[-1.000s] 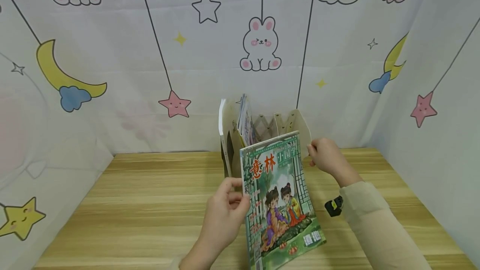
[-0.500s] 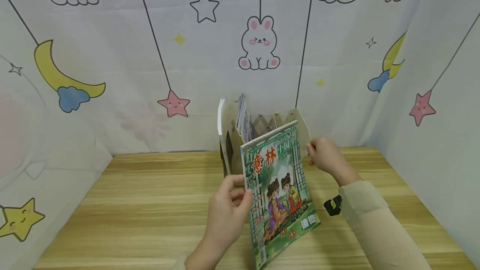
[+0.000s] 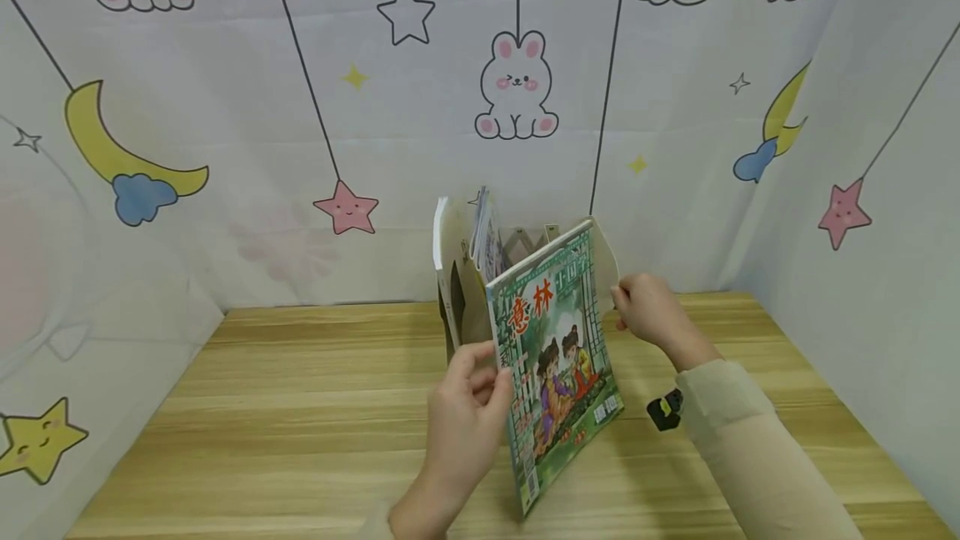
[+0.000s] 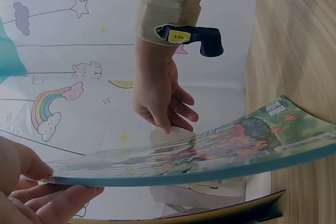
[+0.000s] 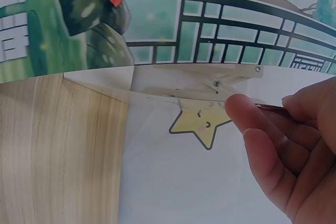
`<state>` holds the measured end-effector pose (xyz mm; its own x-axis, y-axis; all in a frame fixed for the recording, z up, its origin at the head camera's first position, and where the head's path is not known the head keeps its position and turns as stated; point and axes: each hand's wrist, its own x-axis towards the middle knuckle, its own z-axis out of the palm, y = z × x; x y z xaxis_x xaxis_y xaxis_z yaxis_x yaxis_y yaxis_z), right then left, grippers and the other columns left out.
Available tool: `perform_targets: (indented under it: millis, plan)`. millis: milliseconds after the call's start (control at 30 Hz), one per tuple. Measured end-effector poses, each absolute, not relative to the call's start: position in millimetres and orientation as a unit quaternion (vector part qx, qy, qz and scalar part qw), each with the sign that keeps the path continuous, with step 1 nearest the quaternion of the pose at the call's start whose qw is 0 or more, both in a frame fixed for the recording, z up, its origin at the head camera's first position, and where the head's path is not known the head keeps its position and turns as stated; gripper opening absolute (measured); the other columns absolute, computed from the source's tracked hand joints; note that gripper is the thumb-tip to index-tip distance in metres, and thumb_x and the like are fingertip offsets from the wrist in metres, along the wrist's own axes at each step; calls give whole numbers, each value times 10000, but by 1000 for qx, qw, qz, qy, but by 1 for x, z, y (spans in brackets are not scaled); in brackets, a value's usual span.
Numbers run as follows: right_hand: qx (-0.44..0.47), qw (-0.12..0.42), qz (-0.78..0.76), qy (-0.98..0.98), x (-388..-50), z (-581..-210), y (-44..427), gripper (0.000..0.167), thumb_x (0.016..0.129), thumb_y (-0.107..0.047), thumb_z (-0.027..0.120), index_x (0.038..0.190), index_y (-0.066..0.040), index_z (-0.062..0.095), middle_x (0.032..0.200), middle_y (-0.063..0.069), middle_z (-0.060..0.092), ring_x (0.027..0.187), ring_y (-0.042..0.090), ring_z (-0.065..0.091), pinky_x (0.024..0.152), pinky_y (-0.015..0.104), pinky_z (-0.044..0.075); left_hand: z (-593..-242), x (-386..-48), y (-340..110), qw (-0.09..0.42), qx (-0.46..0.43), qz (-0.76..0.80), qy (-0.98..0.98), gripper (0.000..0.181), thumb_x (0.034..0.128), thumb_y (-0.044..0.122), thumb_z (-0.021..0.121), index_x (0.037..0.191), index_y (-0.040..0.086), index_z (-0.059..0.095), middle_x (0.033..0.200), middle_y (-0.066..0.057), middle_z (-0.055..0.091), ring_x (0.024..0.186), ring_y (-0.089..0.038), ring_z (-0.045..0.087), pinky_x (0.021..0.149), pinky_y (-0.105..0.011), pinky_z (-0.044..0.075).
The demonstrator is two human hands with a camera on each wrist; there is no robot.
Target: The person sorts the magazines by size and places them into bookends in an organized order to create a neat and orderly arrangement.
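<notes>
A green-covered magazine point(image 3: 558, 365) hangs tilted above the table, its spine toward the left. My left hand point(image 3: 467, 415) pinches the spine edge between thumb and fingers, also plain in the left wrist view, where the magazine point(image 4: 210, 166) bows slightly. Behind it stands a pale expandable book rack with a lattice point(image 3: 517, 244) middle. With my right hand point(image 3: 651, 311) I pinch the edge of the rack's right end panel point(image 3: 606, 273). The right wrist view shows the right hand point(image 5: 294, 140) gripping that thin panel edge beside the magazine. Much of the rack is hidden behind the magazine.
Books point(image 3: 487, 236) and a thicker white-edged book point(image 3: 441, 240) stand upright at the rack's left side. A wooden table point(image 3: 315, 407) lies below, against a cartoon-printed curtain point(image 3: 405, 148). A black camera point(image 3: 664, 411) is strapped at my right wrist.
The left hand has moved slightly up and to the right, carrying the magazine farther over the rack and turning it more edge-on. My right hand has stayed at the panel.
</notes>
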<state>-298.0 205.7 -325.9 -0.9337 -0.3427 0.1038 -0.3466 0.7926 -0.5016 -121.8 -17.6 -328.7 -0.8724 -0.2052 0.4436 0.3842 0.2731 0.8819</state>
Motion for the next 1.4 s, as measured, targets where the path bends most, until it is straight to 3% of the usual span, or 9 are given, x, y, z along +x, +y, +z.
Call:
perform_targets:
  millis: [200, 767, 1167, 1400]
  plan:
    - [182, 0, 264, -947, -299, -326, 206, 314, 1017, -139, 383, 888, 26, 617, 748, 124, 644, 579, 187, 598, 485, 290, 421, -328, -125, -14, 272, -63, -591, -757, 260, 838, -89, 594, 1093, -59, 554, 853, -250, 702, 670, -280, 712, 496, -208, 552]
    - [180, -1, 260, -949, -299, -326, 205, 311, 1017, -144, 391, 905, 35, 620, 776, 139, 650, 591, 176, 616, 487, 288, 425, -332, -141, -3, 336, -97, -591, -727, 242, 841, -112, 575, 1082, -109, 556, 927, -297, 679, 780, -337, 710, 629, -183, 561]
    - [181, 2, 258, -949, -298, -324, 205, 305, 1013, -135, 402, 916, 46, 627, 775, 159, 661, 561, 146, 588, 489, 285, 425, -342, -152, 5, 367, -89, -588, -716, 206, 855, -79, 595, 1056, -107, 557, 772, -259, 692, 567, -291, 676, 488, -176, 537]
    - [187, 6, 259, -948, -298, -324, 204, 301, 1013, -124, 403, 911, 52, 626, 763, 144, 658, 561, 147, 591, 489, 284, 425, -344, -158, 11, 369, -79, -586, -718, 208, 861, -65, 598, 1065, -94, 565, 832, -270, 696, 675, -307, 708, 563, -174, 557]
